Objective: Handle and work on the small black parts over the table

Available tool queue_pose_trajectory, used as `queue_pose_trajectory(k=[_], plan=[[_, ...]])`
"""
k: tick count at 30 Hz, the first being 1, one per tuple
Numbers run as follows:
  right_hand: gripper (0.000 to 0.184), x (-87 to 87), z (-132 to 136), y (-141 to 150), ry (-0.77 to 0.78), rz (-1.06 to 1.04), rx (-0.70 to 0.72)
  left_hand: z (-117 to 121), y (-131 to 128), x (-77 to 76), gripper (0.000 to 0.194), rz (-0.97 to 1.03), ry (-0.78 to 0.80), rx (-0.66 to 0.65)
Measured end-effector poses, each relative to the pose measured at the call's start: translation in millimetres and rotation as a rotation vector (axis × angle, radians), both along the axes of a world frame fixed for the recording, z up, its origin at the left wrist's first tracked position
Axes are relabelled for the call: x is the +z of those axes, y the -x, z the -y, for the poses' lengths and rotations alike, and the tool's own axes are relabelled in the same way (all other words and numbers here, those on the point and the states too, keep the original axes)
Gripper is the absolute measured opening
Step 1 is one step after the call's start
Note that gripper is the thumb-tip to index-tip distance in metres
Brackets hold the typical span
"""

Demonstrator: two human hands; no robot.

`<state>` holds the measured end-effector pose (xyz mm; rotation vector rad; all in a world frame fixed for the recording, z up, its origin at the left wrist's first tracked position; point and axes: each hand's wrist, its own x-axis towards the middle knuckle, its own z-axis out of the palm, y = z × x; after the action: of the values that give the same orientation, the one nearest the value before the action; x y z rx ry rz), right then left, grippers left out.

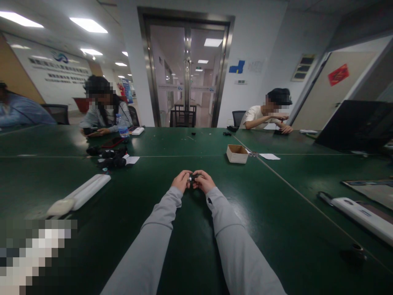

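Observation:
Both my arms reach out in grey sleeves over a dark green table (196, 254). My left hand (181, 180) and my right hand (204, 181) meet at the middle of the table, fingers curled together. Between them they pinch a small black object (192, 178); it is too small to make out what it is. The hands rest on or just above the tabletop.
A small open cardboard box (237, 153) sits beyond my hands to the right. White power strips lie at left (89, 189) and right (362, 215). A pile of black parts (112, 158) and a water bottle (123, 129) stand at far left. Other people sit at the far side.

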<state>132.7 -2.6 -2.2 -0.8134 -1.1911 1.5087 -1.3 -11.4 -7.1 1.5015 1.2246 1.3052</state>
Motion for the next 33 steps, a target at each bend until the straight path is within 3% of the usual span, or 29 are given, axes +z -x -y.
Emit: queue_pose_trajectory(k=[8,33], plan=[[0.027,-1.4,1.6,-1.2,-0.018,-0.053,0.02,-1.4,-0.7,-2.1,0.024,-0.058,-0.02,0.049],[0.033,-7.7,-4.0,-3.0,-0.007,-0.085,-0.01,0.2,0.6,0.6,0.022,-0.087,-0.035,0.011]])
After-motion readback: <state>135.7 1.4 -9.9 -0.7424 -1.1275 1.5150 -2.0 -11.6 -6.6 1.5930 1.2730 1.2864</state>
